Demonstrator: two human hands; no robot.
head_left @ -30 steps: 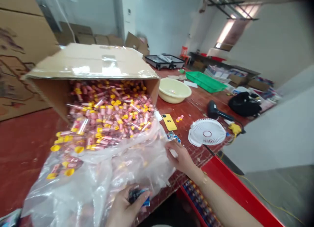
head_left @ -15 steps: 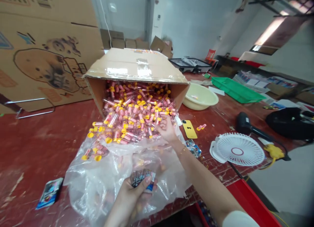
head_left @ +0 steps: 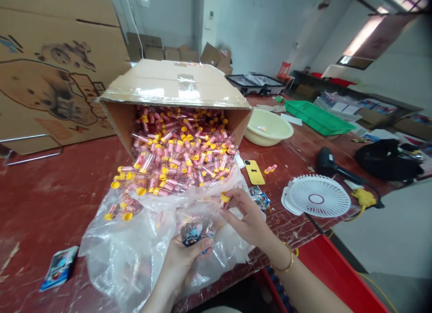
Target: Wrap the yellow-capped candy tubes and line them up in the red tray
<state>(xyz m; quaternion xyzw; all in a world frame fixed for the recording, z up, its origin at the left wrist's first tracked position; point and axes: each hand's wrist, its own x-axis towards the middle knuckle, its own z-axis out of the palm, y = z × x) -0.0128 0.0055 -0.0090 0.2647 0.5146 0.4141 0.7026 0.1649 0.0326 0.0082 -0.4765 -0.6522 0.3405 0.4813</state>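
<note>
A cardboard box lies on its side on the red table. Several pink tubes with yellow caps spill from it onto a clear plastic bag. My left hand is closed on a small stack of dark printed packets over the bag. My right hand is beside it, pinching a yellow-capped tube between thumb and fingers, a gold bracelet on its wrist.
A loose packet lies at the table's left front. To the right sit more packets, a yellow phone, a white fan, a cream basin, a green tray, a black scanner. A red bin stands below.
My right hand has drawn back from the pile in the box mouth toward my left hand, now with a yellow-capped tube in it. The left hand keeps its packets.
</note>
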